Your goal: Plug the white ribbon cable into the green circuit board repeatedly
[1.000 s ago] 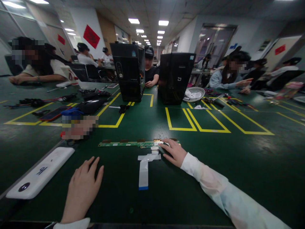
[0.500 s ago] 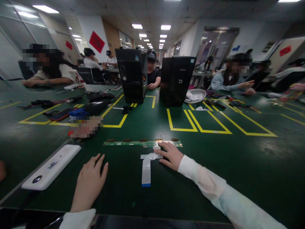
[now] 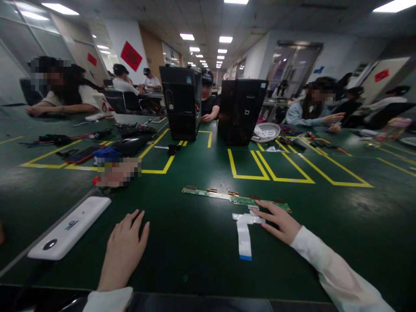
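A long narrow green circuit board (image 3: pixel 227 196) lies on the green table mat (image 3: pixel 195 242), its right end angled toward me. A white flat ribbon cable (image 3: pixel 243 234) with a blue tip hangs off the board toward me. My right hand (image 3: pixel 278 222) lies over the board's right end where the cable joins, fingers stretched and pressing down. My left hand (image 3: pixel 125 249) rests flat on the mat to the left, fingers apart, holding nothing.
A white oblong device (image 3: pixel 69 232) lies at the near left. Two black computer towers (image 3: pixel 182 102) (image 3: pixel 242 110) stand at the far side among yellow floor-tape boxes. A white basket (image 3: pixel 266 130), tools and cables lie further back. Other people sit around the table.
My right hand has slid the circuit board and its ribbon cable to the right, and the board now lies slanted. My left hand has stayed flat on the mat.
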Available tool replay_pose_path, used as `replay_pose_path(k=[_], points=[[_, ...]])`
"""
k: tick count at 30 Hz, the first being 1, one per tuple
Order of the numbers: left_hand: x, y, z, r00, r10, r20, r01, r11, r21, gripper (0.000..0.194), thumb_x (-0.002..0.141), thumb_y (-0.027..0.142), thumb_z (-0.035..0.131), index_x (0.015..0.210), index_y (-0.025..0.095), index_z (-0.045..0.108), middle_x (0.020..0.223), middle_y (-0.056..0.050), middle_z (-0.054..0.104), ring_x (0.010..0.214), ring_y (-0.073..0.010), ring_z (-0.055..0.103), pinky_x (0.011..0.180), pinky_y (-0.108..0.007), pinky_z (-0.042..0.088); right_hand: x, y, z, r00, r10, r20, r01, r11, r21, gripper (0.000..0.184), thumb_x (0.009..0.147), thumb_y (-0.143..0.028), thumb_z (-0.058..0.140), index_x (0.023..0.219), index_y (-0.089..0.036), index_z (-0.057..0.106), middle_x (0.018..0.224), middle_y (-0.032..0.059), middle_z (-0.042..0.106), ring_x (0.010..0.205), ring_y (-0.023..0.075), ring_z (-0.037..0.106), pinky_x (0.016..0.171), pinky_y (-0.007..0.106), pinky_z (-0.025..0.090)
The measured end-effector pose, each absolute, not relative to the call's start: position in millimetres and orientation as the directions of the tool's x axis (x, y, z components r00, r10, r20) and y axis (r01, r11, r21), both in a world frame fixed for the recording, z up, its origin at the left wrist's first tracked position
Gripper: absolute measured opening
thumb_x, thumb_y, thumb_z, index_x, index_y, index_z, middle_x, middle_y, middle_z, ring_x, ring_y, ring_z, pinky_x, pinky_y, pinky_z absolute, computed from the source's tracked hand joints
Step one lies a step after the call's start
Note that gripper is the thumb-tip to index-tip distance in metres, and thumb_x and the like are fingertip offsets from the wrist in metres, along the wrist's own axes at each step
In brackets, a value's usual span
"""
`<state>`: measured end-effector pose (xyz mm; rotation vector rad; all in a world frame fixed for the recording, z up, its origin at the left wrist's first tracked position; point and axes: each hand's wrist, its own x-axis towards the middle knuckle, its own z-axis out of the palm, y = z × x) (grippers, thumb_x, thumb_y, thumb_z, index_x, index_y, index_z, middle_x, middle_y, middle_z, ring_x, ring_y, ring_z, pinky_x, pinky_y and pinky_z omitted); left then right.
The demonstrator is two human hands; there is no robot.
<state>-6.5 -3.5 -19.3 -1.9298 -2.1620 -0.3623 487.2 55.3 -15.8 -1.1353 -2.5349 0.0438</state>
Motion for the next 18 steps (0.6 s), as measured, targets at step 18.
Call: replay_pose_path(k=[18], points=[[-4,-3,-20,-0.105,0.933,0.345,0.994,0.103,0.024,0.066,0.092,0.047,0.02,0.129,0.006,0.056,0.133,-0.019,0.055,0.126,-0.035,0.05,0.104,-0.049,0.041,660,-36,-55,0.036,0.939,0.342,0.992,0.006,-0.123,0.058,0.089,-0.052,0.034,0.128,-0.02,0.063,0.132,0.0154,0.057,0.127,0.0341,0.051,0.105,0.051,0.044]])
